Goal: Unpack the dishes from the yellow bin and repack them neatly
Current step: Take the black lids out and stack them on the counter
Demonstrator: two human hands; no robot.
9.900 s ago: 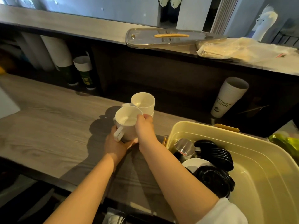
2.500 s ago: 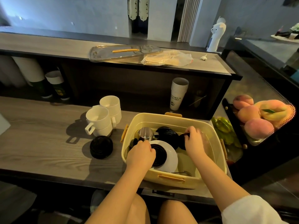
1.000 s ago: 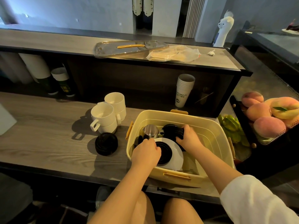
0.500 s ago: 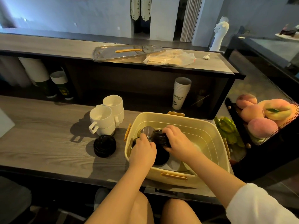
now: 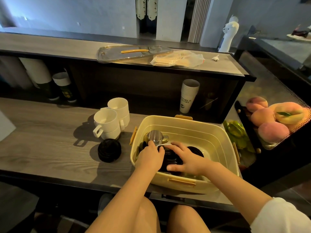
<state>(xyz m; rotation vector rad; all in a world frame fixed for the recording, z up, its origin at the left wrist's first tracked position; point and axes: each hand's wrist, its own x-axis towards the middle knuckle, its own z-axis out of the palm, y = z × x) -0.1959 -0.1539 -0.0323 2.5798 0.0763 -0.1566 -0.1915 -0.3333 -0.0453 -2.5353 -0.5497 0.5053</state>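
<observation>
Head view: the yellow bin (image 5: 185, 130) sits on the tabletop (image 5: 50, 145), at its right end. Inside, a metal pitcher (image 5: 155, 137) stands upright at the far left. Just in front of it is a stack of black dishes (image 5: 171, 159), and another black dish (image 5: 196, 150) lies to the right.

The right hand (image 5: 188, 158) spreads over the stack. Its fingers bend over the far edge and the thumb is at the near edge, grasping it.

The left hand (image 5: 149, 157) curls down against the stack's left side. Its fingertips are hidden, so I cannot tell whether it grips.

Left of the bin stand two stacks of white cups (image 5: 107, 121) and a pile of black saucers (image 5: 109, 150).
</observation>
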